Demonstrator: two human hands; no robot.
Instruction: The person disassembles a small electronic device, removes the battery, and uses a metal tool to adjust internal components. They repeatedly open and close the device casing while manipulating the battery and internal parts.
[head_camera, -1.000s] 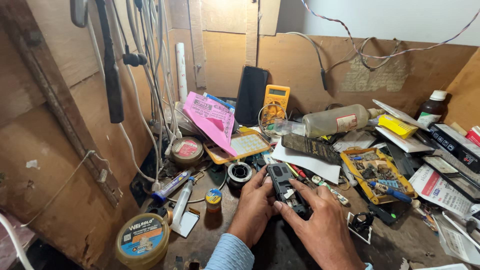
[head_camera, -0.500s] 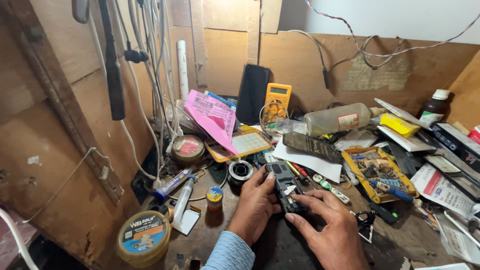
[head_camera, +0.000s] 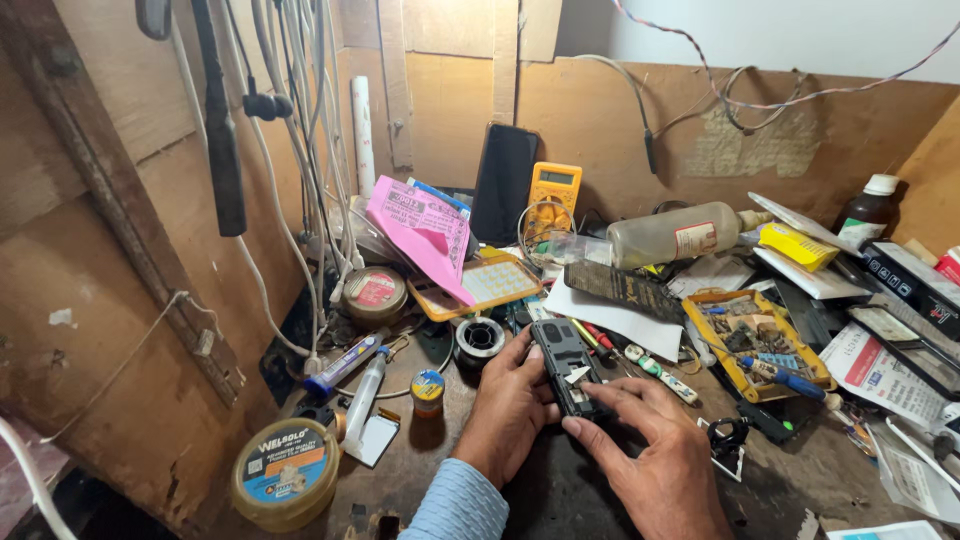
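An opened small black mobile phone (head_camera: 565, 362) lies face down at the middle of a cluttered wooden workbench (head_camera: 420, 450), its inner parts showing. My left hand (head_camera: 510, 410) grips its left side, thumb along the edge. From the right, my right hand (head_camera: 655, 455) pinches the phone's lower end with thumb and forefinger. A light blue sleeve (head_camera: 455, 505) covers my left wrist.
Left of the hands: a solder spool (head_camera: 479, 338), small yellow-capped pot (head_camera: 428, 388), syringe tube (head_camera: 362, 390), round tins (head_camera: 285, 482). Behind: a yellow multimeter (head_camera: 553, 190), dark phone (head_camera: 505, 183), pink paper (head_camera: 425, 230), plastic bottle (head_camera: 685, 232). A yellow parts tray (head_camera: 760, 345) and papers lie right. Cables hang at left.
My right hand has slid slightly down the phone to its lower end. The view has shifted a little; my left hand stays on the phone.
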